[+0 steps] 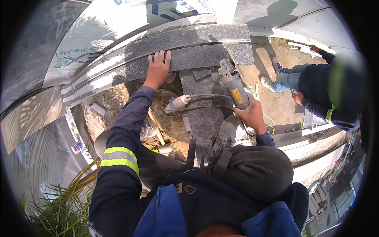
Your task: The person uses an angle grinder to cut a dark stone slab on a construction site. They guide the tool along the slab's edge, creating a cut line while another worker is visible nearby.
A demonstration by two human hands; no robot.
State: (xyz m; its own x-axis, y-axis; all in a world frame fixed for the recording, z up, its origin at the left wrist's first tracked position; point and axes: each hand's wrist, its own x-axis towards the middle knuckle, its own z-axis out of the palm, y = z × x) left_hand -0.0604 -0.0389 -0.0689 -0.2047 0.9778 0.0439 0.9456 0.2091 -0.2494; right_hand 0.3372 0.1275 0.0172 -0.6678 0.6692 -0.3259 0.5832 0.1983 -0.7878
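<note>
While an angle grinder (233, 85) is clamped in the right hand (252, 115), the nearer grey stone strip (193, 57) is touched by the left hand (157, 72), its fingers (167, 58) slightly apart. The grinder's head is held near the strip's right end; beyond, a second stone strip (189, 37) is laid alongside.

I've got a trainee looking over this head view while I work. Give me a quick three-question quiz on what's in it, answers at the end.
1. What does the right hand hold? (a) a paintbrush (b) a handheld power tool (c) a bucket
2. True or false: the left hand rests on a speckled stone strip.
3. On which side of the picture is the co-worker?

Key: 1. b. 2. True. 3. The right side.
</note>
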